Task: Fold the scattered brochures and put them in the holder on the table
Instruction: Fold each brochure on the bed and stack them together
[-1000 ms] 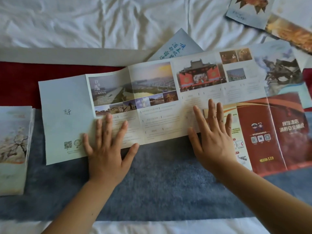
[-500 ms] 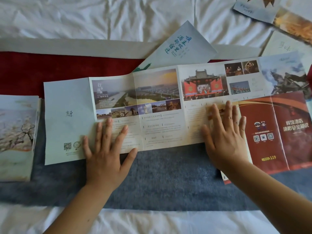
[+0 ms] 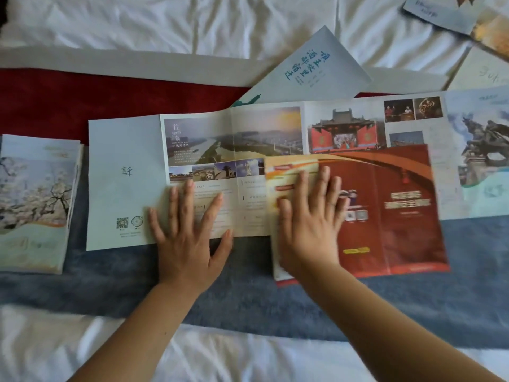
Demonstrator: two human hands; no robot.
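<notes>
A long unfolded brochure (image 3: 234,139) with landscape photos lies flat across a grey-blue runner. My left hand (image 3: 190,232) presses flat on its lower middle, fingers spread. A red and orange brochure (image 3: 396,210) lies on top of the long one's right half. My right hand (image 3: 311,221) rests flat on the red brochure's left part, fingers straight and motion-blurred. A stack of folded brochures (image 3: 35,202) with a blossom picture sits at the left. No holder is in view.
A pale blue brochure (image 3: 308,70) with blue script lies tilted behind the long one. More loose brochures (image 3: 468,20) lie at the top right. White crumpled bedsheet (image 3: 165,23) lies beyond, a red band (image 3: 68,100) at the left, and the grey-blue runner (image 3: 248,293) in front.
The red brochure has slid left under my right hand and now covers part of the long brochure. My left hand stays pressed in the same place.
</notes>
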